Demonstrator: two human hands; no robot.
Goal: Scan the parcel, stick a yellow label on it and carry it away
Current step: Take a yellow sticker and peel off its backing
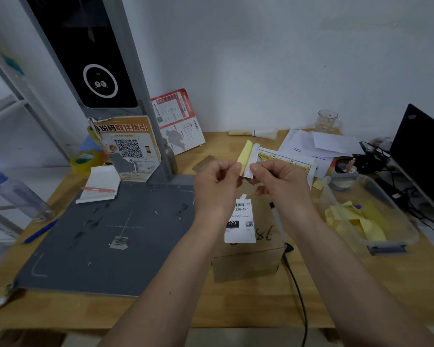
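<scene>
Fingers of both hands pinching yellow label, clear tub holding yellow slips

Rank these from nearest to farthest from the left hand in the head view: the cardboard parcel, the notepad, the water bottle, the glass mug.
From the left hand:
1. Cardboard parcel, just below the hands.
2. Notepad, to the left on the desk.
3. Glass mug, back right by the wall.
4. Water bottle, at the far left edge.

We see a clear plastic water bottle, blue pen, yellow-green tape roll, and lidless clear glass jar on the wooden desk.
</scene>
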